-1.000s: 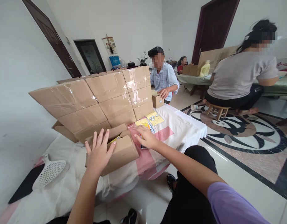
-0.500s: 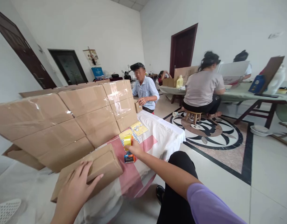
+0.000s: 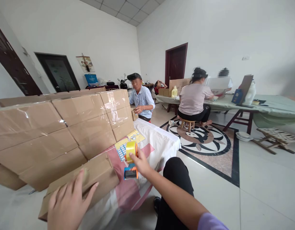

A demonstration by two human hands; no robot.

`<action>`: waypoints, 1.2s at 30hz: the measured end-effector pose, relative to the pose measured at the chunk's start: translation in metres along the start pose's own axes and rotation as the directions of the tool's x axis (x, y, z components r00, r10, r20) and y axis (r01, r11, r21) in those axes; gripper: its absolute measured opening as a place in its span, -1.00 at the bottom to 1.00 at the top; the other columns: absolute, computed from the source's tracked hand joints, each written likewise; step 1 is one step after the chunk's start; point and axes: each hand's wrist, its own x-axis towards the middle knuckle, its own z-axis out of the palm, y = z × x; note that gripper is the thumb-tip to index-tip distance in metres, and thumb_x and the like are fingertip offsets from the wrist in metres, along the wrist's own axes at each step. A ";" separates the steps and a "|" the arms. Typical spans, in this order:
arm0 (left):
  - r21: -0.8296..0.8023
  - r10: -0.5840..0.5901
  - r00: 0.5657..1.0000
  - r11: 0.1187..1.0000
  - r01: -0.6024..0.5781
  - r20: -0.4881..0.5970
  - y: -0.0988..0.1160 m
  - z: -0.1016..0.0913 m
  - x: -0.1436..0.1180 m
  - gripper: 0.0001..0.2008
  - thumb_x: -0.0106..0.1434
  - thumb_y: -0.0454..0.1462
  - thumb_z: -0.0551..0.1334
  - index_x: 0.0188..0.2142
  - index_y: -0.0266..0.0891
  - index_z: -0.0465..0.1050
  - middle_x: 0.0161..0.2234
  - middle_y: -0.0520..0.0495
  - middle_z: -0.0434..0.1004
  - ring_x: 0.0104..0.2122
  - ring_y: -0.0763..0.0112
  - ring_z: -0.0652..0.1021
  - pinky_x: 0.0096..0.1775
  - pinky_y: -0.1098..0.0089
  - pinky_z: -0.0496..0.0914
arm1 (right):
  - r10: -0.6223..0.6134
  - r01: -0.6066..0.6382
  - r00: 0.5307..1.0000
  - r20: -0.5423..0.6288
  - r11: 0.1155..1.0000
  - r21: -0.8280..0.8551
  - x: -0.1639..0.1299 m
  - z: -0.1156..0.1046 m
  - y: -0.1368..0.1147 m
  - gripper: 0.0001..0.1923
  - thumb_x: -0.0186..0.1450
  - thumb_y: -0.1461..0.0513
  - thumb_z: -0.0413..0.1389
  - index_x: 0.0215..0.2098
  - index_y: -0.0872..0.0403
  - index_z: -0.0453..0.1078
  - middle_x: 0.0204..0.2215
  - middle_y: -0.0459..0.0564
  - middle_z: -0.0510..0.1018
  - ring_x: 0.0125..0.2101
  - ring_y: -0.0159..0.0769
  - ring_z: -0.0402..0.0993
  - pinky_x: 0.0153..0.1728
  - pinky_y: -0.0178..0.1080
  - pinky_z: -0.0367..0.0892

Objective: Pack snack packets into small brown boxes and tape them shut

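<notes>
1. The left hand (image 3: 65, 204) lies flat on top of a closed cardboard box (image 3: 99, 174), its fingers spread apart and pressing on the lid rather than gripping anything.
2. That box sits at the near edge of the table (image 3: 161, 142), on a white cloth with pink patches (image 3: 128, 191), just in front of the stacked boxes.
3. The right hand (image 3: 141, 163) holds a tape dispenser (image 3: 131, 161) lifted above the cloth, its fingers closed around the handle.
4. The dispenser carries a yellowish roll of tape (image 3: 131, 149) at its upper end and has an orange and blue body at its lower end, which hangs just beside the right end of the box under the left hand.
5. A wall of taped cardboard boxes (image 3: 73, 124) runs along the far side of the table, several high, with shiny clear tape over the seams.
6. Yellow printed sheets (image 3: 136, 136) lie flat on the cloth between the stack and the dispenser.
7. At the far end of the table a person in a light blue shirt (image 3: 141, 99) sits with a hand on a small box.
8. Farther off, a person in a grey top (image 3: 192, 100) sits on a low stool at a long green-covered table (image 3: 269, 108).
</notes>
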 end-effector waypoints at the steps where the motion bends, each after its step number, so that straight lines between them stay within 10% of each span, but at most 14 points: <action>1: -0.037 -0.005 0.998 0.999 0.003 -0.056 0.005 -0.003 0.000 -0.34 0.43 0.03 0.04 0.30 -0.44 0.24 0.03 -0.47 0.54 0.05 -0.17 0.52 0.17 -0.05 0.27 | -0.034 0.034 0.999 -0.018 0.999 0.034 -0.010 0.001 -0.005 -0.53 0.34 -0.15 0.09 0.00 -0.01 0.30 -0.17 0.01 0.54 -0.21 -0.16 0.56 -0.12 -0.12 0.50; 4: -0.162 0.043 0.981 0.984 -0.075 -0.190 0.025 -0.009 -0.003 -0.45 0.42 -0.04 0.11 0.28 -0.30 0.28 0.25 -0.41 0.39 0.21 -0.17 0.43 0.26 -0.14 0.14 | -0.120 0.122 0.992 -0.034 0.990 0.076 -0.033 0.005 -0.011 -0.55 0.35 -0.16 0.12 -0.05 -0.02 0.37 -0.18 0.02 0.54 -0.19 -0.15 0.51 -0.08 -0.11 0.46; 8: -0.474 0.079 0.988 0.870 -0.135 -0.136 0.058 -0.002 -0.009 -0.65 0.34 0.01 0.23 0.01 -0.04 0.55 -0.04 -0.11 0.63 -0.08 0.09 0.61 -0.03 0.12 0.40 | -0.248 0.250 0.967 0.053 0.968 -0.034 -0.043 0.013 -0.017 -0.51 0.42 -0.20 -0.01 -0.17 0.04 0.36 -0.33 -0.02 0.47 -0.34 -0.25 0.38 -0.27 -0.19 0.39; 12: -0.817 -0.054 0.980 0.545 0.189 0.191 0.084 0.013 -0.011 -0.60 0.26 0.13 0.25 -0.27 -0.08 0.67 -0.17 -0.13 0.58 -0.16 0.20 0.61 -0.15 0.31 0.51 | -0.376 0.382 0.924 0.070 0.916 -0.126 -0.045 0.016 -0.025 -0.53 0.52 -0.12 -0.16 -0.23 0.04 0.32 -0.38 -0.02 0.42 -0.42 -0.29 0.27 -0.36 -0.21 0.28; 19: -0.826 -0.252 0.826 0.138 0.547 0.505 0.096 0.015 -0.012 -0.48 0.08 0.20 0.38 -0.35 -0.23 0.64 -0.11 -0.15 0.45 -0.15 0.26 0.56 -0.18 0.47 0.47 | -0.391 0.398 0.917 0.078 0.893 -0.209 -0.035 0.014 -0.021 -0.57 0.56 -0.05 -0.28 -0.32 0.00 0.15 -0.47 -0.06 0.31 -0.50 -0.30 0.19 -0.45 -0.21 0.18; 24: -0.785 -0.248 0.768 0.044 0.618 0.591 0.096 -0.002 -0.006 -0.44 0.13 0.24 0.32 -0.37 -0.24 0.50 -0.20 -0.13 0.52 -0.20 0.27 0.55 -0.17 0.44 0.47 | -0.473 0.466 0.874 0.114 0.748 -0.473 -0.028 0.013 -0.007 -0.60 0.54 -0.02 -0.28 -0.39 -0.02 0.02 -0.50 -0.09 0.23 -0.50 -0.29 0.17 -0.43 -0.21 0.14; 29: -0.756 -0.015 0.756 -0.022 0.654 0.655 0.108 -0.012 0.001 -0.39 0.16 0.30 0.24 -0.47 -0.21 0.34 -0.57 0.00 0.38 -0.55 0.41 0.42 -0.44 0.42 0.38 | -0.442 0.384 0.897 -0.022 0.802 -0.459 -0.021 0.010 -0.006 -0.61 0.54 0.04 -0.24 -0.38 0.00 0.13 -0.51 -0.09 0.29 -0.53 -0.32 0.18 -0.46 -0.23 0.13; 36: -0.746 0.187 0.733 -0.006 0.666 0.654 0.135 0.011 -0.032 -0.40 0.22 0.30 0.19 -0.41 -0.20 0.32 -0.55 0.02 0.42 -0.59 0.44 0.43 -0.45 0.41 0.35 | -0.272 0.220 0.872 -0.407 0.961 -0.170 0.009 -0.024 -0.021 -0.48 0.51 -0.13 -0.20 -0.30 0.05 0.34 -0.41 0.00 0.44 -0.38 -0.23 0.39 -0.34 -0.21 0.33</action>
